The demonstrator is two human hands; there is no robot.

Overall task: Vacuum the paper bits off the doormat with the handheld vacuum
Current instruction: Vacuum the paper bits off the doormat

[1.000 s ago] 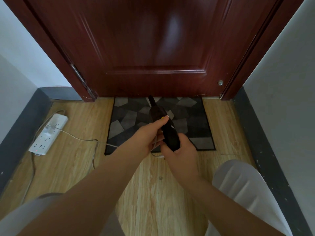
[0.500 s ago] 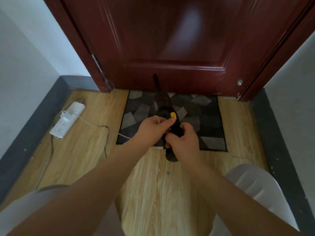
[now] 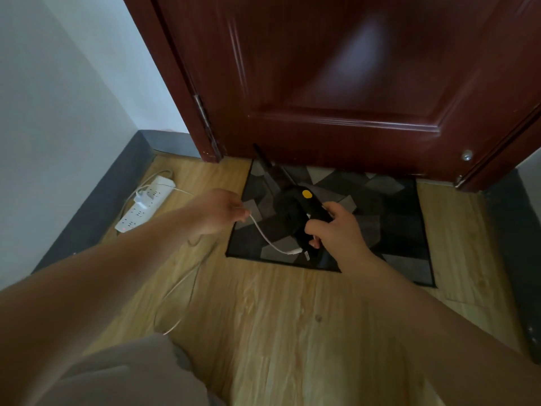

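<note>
Wood-look plank floor [image 3: 278, 317] fills the near ground here, running up to a dark red door [image 3: 351, 83] at twelve o'clock, with pale walls either side and a grey skirting board [image 3: 96, 200] along the left. Nearest the camera, a light-clad knee [image 3: 123, 373] sits at seven o'clock, and both bare forearms reach forward over the floor. A thin white cable [image 3: 181, 288] loops across the planks at about eight o'clock of the mat and rises to the left hand [image 3: 222, 212], whose fingers pinch the cable, its white plug end [image 3: 294, 252] hanging free just beside the tail of the vacuum, apart from it as far as the view shows. Over to the right hand [image 3: 333, 227], curled firmly round the handle of the black handheld vacuum [image 3: 292, 206], yellow button [image 3: 306, 194] showing on top. The vacuum hangs over the doormat's left half, its narrow nozzle [image 3: 265, 162] pointing to eleven o'clock, the tip at the mat's far edge by the foot of the door. The doormat [image 3: 395, 218] itself, grey and black angular patches, lies flat against the door threshold; paper bits cannot be told from its pale patches. Out at nine o'clock, a white power strip [image 3: 143, 203] lies along the skirting with a white charger [image 3: 143, 197] plugged in. Far right, a small metal doorstop [image 3: 467, 155] sits low on the door.
</note>
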